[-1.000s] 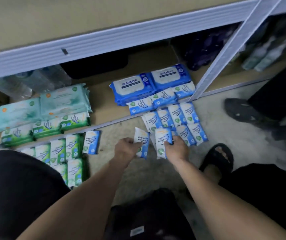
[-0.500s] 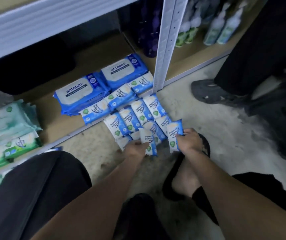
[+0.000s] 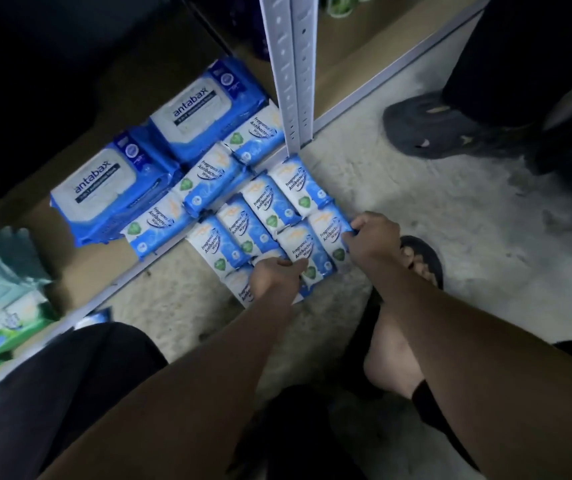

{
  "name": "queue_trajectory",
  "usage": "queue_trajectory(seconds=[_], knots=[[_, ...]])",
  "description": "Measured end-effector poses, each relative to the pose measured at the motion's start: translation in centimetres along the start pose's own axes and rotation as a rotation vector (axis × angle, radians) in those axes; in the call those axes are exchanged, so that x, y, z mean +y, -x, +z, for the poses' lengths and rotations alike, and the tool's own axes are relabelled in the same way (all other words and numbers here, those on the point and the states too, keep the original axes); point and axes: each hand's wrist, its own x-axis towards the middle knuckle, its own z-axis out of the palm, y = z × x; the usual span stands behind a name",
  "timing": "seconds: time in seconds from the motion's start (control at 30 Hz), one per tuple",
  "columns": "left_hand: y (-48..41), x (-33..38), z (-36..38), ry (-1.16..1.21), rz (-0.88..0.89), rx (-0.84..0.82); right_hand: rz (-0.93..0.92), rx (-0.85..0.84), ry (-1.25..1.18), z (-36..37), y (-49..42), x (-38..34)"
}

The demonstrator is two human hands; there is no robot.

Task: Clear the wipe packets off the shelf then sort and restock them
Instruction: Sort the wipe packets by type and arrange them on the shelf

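Note:
Several small blue-and-white antibacterial wipe packets (image 3: 260, 216) lie in rows on the concrete floor in front of the bottom shelf (image 3: 80, 268). My right hand (image 3: 371, 242) grips the rightmost floor packet (image 3: 331, 233) at its right edge. My left hand (image 3: 274, 277) holds a small packet (image 3: 243, 289) at the near end of the rows, pressed among the others. Two large blue antabax packs (image 3: 104, 188) lie on the shelf, with three small blue packets (image 3: 208, 174) along its front edge.
A white perforated shelf upright (image 3: 293, 74) stands just behind the packets. Green wipe packs (image 3: 4, 306) sit on the shelf at the left. Another person's dark shoe (image 3: 430, 129) stands on the floor at the right. My sandalled foot (image 3: 416, 265) is beside my right hand.
Both hands have lowered their raised packets to the floor rows. The view has swung right, so the blue packets fill the middle and the green ones slid to the left edge.

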Motion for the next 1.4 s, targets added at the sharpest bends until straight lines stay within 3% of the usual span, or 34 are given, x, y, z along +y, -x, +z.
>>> queue_trajectory(seconds=[0.2, 0.4, 0.7, 0.93, 1.1, 1.4], knots=[[0.0, 0.8, -0.3, 0.051, -0.006, -0.084, 0.003, 0.106, -0.040, 1.1, -0.9, -0.4], [-0.3, 0.7, -0.2, 0.022, 0.021, -0.078, -0.006, 0.065, -0.039, 0.8, -0.9, -0.2], [2.0, 1.3, -5.0, -0.577, 0.390, -0.003, -0.274, -0.076, 0.459, -1.5, 3.3, -2.2], [3.6, -0.5, -12.2, -1.001, 0.631, 0.052, -0.483, -0.215, 0.676, -1.4, 8.8, -6.9], [3.7, -4.5, -17.3, -1.064, 0.578, 0.091, -0.586, -0.283, 0.760, 1.1, 12.3, -11.0], [0.8, -15.0, -24.7, -0.913, 0.326, 0.101, -0.684, -0.389, 0.833, 7.9, 16.5, -15.3]])
